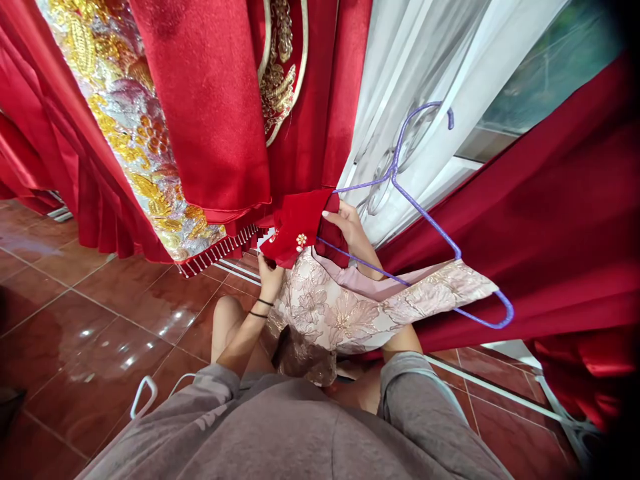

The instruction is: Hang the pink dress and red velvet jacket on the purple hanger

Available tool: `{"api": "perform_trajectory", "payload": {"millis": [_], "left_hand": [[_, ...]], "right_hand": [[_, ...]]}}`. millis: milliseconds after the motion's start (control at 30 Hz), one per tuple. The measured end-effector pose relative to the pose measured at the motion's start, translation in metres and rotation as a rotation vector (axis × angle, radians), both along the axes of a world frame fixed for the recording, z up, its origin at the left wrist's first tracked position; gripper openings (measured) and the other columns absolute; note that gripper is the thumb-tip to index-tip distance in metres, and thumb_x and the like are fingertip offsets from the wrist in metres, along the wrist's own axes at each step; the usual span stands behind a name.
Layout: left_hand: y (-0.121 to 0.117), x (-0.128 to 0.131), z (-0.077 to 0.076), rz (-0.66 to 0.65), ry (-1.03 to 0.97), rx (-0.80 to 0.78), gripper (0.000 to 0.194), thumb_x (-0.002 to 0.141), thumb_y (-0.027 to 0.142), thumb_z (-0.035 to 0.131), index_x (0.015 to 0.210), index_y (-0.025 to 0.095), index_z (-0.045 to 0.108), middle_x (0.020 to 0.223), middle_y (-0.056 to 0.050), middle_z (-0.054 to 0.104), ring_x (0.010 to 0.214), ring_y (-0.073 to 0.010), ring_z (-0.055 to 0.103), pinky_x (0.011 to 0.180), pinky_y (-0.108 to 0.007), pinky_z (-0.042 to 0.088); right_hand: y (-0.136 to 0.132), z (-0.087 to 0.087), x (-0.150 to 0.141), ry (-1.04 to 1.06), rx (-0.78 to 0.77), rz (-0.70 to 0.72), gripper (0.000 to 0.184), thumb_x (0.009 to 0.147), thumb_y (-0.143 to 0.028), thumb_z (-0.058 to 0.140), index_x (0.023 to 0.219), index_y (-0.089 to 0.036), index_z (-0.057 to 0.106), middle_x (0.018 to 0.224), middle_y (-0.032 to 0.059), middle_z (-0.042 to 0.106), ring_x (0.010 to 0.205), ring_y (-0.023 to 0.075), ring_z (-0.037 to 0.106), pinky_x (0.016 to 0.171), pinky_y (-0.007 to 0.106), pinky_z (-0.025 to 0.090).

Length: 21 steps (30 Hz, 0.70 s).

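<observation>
My left hand (270,275) is closed on the lower edge of a small red garment piece (295,230) with a gold flower button. My right hand (349,227) grips the same red piece from the right, fingers wrapped round its upper edge, together with a purple wire hanger (430,223). A pink floral brocade garment (350,310) hangs over the hanger's bar and drapes across my right forearm towards my lap.
Red gowns with gold and silver embroidery (130,127) hang at the upper left. A white sheer curtain (425,80) and a red drape (550,220) fill the right. A white hanger (143,395) lies on the glossy brown tiled floor (90,333).
</observation>
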<state>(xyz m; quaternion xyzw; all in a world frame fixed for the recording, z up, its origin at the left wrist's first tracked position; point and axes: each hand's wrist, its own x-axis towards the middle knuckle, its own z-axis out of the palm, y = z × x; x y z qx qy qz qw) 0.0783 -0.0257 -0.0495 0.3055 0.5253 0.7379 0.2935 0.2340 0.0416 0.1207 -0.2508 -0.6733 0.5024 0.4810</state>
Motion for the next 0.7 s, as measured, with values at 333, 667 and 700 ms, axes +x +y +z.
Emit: {"api": "perform_trajectory", "payload": {"millis": [333,667,700], "left_hand": [[0.009,-0.052,0.012,0.046,-0.209,0.133,0.029,0.068,0.039,0.066,0.086,0.02,0.053,0.089,-0.003,0.063,0.084,-0.0134,0.064,0.08,-0.027,0.051],[0.003,-0.029,0.02,0.213,0.504,-0.024,0.026,0.079,0.027,0.052,0.098,0.014,0.065,0.101,-0.01,0.062,0.099,-0.022,0.058,0.097,-0.038,0.044],[-0.005,-0.033,0.024,0.211,0.5,-0.003,0.025,0.081,0.027,0.047,0.092,0.015,0.065,0.093,-0.008,0.064,0.092,-0.0202,0.059,0.092,-0.036,0.046]], "right_hand": [[0.001,-0.003,-0.002,0.088,-0.069,0.001,0.028,0.069,-0.032,0.073,0.092,-0.018,0.065,0.086,-0.0012,0.071,0.079,0.0134,0.061,0.076,0.026,0.048],[0.003,-0.007,0.005,0.059,-0.096,0.022,0.037,0.068,-0.04,0.074,0.096,-0.018,0.065,0.091,0.0016,0.072,0.087,0.0188,0.067,0.087,0.035,0.052],[0.002,-0.007,0.007,0.054,-0.096,0.022,0.039,0.068,-0.041,0.075,0.098,-0.018,0.065,0.094,0.0021,0.072,0.089,0.0186,0.067,0.089,0.035,0.052]]}}
